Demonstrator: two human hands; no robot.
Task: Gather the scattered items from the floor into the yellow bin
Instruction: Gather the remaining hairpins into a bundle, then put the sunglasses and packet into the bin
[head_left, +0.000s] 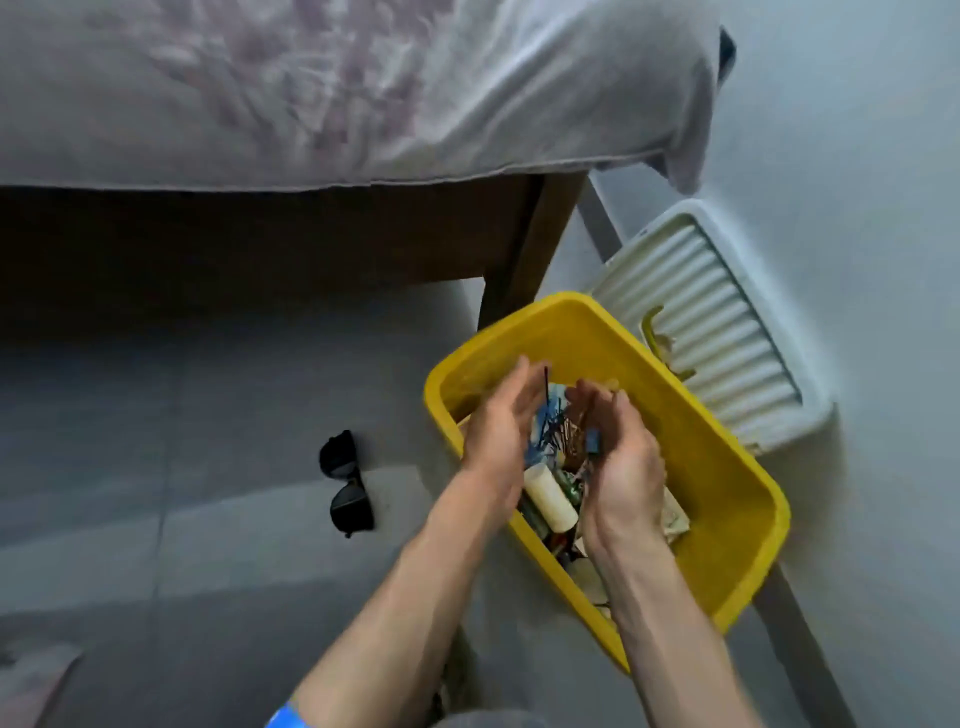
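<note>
Mostly bed (311, 93) up top, its wooden leg (524, 249) just behind the bin (727, 467), which is the landmark. Bin is yellow, on grey floor (156, 415), one corner near the leg. Ribbed white lid (727, 332) lies just beyond the bin's far right side, touching or nearly so, with a small yellow-green scrap on it. Both hands are over the bin's left half, palms facing each other, cupped together. Left hand (501, 431) and right hand (623, 462) hold a loose bunch of small stuff (561, 431) between them: thin dark sticks or pins, something blue, blurred, can't tell each piece. Fingers are curved round the pile, neither hand spread flat. Below the hands, inside the bin, a cream tube (550, 499) and other clutter already lie at the bottom. Sunglasses (345, 483) remain on the floor, left of the bin, apart from it. Risks: the hands sit close to the bin's left wall, so if the cup opens unevenly, thin pieces could slip out the gap and land on the floor. One stick pokes up and may snag fingers. Sunglasses could get missed or stepped on.
</note>
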